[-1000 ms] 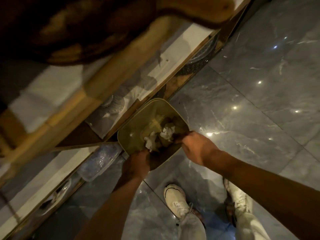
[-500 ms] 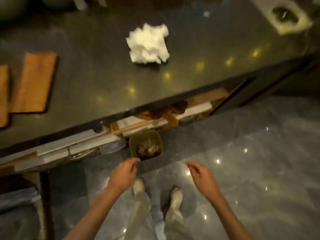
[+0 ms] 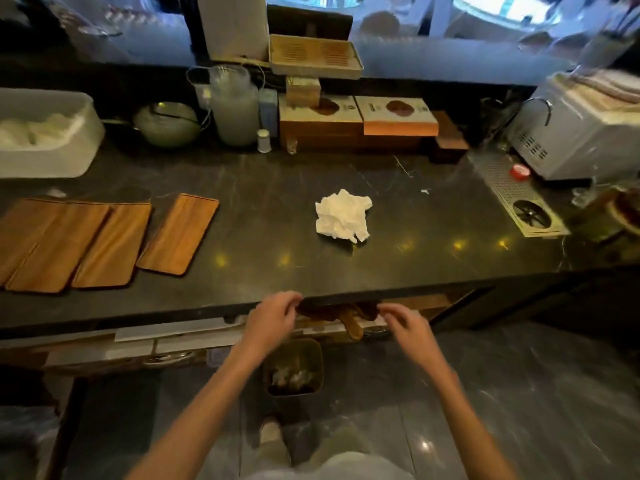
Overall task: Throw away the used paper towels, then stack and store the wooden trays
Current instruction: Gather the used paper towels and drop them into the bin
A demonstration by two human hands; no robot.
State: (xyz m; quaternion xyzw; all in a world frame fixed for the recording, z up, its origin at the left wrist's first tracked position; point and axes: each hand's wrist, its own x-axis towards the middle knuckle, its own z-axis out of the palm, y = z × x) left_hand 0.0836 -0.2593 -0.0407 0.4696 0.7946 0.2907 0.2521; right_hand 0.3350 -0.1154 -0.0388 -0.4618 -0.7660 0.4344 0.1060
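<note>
Below counter edge (image 3: 346, 295): empty hands (image 3: 273, 318).

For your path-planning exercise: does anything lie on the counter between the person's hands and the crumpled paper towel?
Nothing visible does. Both the left hand and right hand hover empty at the counter's front edge, and only bare counter separates them from the crumpled paper towel.

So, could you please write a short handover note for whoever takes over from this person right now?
Left hand and right hand: both empty, open, at the counter's front edge.
Bin on the floor below holds crumpled paper.
One crumpled paper towel is on the counter, not yet binned.
Four wooden trays lie side by side at the counter's left, unstacked.
Left: bin that towel, then stack and store the trays.
</note>
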